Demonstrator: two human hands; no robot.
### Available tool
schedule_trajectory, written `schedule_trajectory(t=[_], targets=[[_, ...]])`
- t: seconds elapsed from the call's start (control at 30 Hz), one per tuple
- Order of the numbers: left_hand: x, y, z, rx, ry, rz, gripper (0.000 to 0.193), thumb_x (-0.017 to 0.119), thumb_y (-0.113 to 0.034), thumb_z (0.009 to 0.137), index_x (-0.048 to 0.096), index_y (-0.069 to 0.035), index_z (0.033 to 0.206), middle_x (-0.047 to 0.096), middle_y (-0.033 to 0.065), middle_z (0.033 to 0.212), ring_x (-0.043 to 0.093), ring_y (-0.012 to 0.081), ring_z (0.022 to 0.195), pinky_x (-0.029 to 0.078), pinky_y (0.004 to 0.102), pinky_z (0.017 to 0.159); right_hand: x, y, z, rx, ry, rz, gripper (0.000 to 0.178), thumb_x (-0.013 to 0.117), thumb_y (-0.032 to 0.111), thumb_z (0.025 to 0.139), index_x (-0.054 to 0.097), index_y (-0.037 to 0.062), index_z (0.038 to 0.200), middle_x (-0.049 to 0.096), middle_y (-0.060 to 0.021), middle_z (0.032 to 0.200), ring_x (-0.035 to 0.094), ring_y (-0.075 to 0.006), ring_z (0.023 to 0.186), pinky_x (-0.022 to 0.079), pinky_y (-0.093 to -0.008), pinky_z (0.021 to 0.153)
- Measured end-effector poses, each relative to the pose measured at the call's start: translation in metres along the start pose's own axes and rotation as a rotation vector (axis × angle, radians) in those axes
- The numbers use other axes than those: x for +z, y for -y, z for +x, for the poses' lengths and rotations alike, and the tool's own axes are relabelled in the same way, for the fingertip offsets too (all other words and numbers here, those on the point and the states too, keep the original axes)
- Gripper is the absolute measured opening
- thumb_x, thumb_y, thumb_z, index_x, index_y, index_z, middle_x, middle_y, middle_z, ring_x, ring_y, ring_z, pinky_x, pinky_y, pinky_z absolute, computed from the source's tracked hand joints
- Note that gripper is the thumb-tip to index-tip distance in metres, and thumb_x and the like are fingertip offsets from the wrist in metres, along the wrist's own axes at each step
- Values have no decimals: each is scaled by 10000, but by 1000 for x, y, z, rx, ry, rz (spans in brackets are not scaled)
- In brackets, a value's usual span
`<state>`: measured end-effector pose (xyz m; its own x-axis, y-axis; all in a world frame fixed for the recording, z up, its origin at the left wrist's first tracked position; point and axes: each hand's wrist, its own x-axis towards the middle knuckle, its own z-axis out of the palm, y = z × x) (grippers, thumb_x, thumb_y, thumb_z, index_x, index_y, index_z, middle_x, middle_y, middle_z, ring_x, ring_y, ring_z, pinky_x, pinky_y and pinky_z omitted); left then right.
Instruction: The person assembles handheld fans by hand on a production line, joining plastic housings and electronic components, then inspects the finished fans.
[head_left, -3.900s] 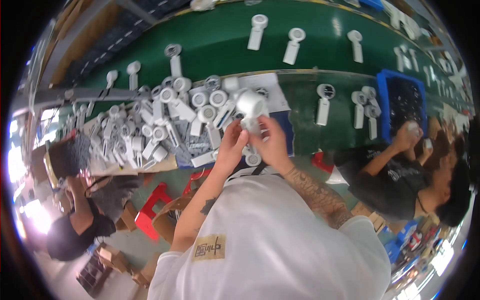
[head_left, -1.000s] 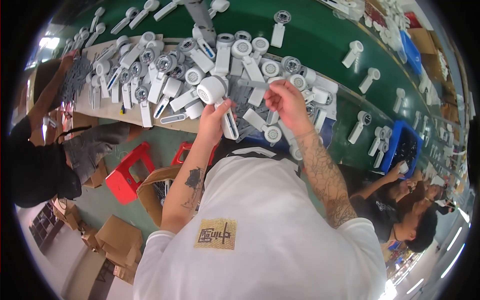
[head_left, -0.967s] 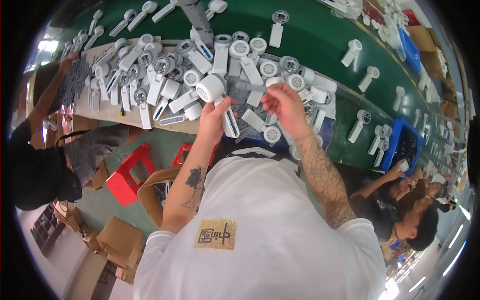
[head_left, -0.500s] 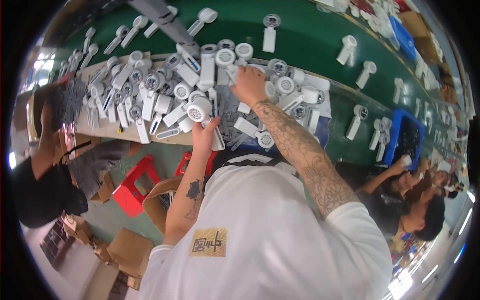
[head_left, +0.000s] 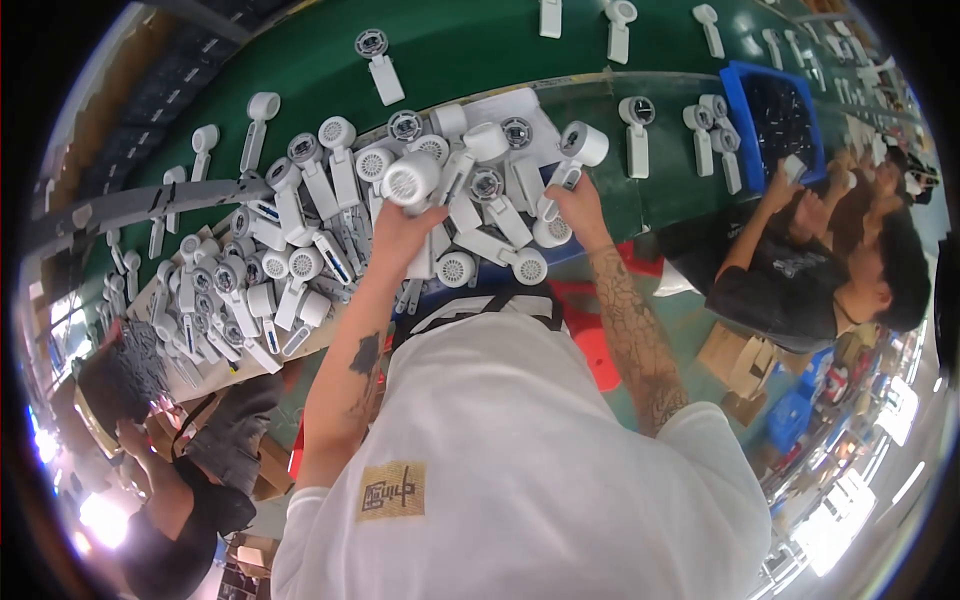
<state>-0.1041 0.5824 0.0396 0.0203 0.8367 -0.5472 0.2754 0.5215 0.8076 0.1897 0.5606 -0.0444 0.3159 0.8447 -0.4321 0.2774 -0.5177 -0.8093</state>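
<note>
My left hand [head_left: 402,238] is closed around a white handheld fan [head_left: 411,179], its round slotted head facing up. Over on the right, my right hand [head_left: 580,208] grips the handle of a second white handheld fan [head_left: 584,144], which stands tilted with its head up. Between the hands lie several more white fans; one with an uncovered round head [head_left: 486,184] shows dark inner parts. To the left spreads a heap of similar fans [head_left: 232,275], some with handles open along one side. My fingers partly hide both held handles.
A green conveyor belt [head_left: 310,75] runs along the far side, with fans spaced on it. A grey metal bar [head_left: 150,208] crosses at the left. A blue bin [head_left: 735,105] of dark parts stands at the right, near co-workers [head_left: 800,270]. Another person [head_left: 180,500] is at the lower left.
The view has swung to the right. My right hand has moved from the pile to the right and now holds a fan upright. My left hand still holds its fan.
</note>
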Motion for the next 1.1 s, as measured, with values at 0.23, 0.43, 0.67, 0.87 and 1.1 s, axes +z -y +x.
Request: schedule_trajectory(t=[0.23,0.43,0.67,0.87,1.1], targets=[[113,10,25,339,-132,477,625,761,-285,638,597,12,1162,555,295,1191,381,432,1267,343,480,1057,12,-8,28,-88,159,292,564,743,270,739,532,-50,1153,625,-182,1067,601,-238,986,459,-328,858],[193,-7,11,334,46,576,583,736,-276,656,587,-2,1148,396,310,1311,342,471,1248,324,520,1029,-43,-38,33,126,66,632,360,570,91,872,516,-7,1214,614,-116,1099,603,-188,982,487,-314,832],[226,-20,11,334,87,380,523,729,-243,656,596,24,1086,507,299,1186,515,433,1118,448,433,965,-85,-40,55,-67,13,-65,424,658,251,865,561,3,1195,651,-152,1115,634,-238,1001,481,-345,839],[86,-13,47,6,-64,281,459,733,-278,680,633,29,1007,698,192,878,697,316,795,558,390,739,-95,-24,48,-256,-373,-447,511,706,332,821,570,-3,1181,631,-206,1110,621,-335,996,476,-415,867],[39,-11,78,-54,141,380,395,701,-200,654,652,31,970,701,136,783,696,207,649,552,330,651,31,60,-7,-815,235,-483,259,641,130,811,619,91,1066,612,-124,993,622,-334,884,517,-408,734]])
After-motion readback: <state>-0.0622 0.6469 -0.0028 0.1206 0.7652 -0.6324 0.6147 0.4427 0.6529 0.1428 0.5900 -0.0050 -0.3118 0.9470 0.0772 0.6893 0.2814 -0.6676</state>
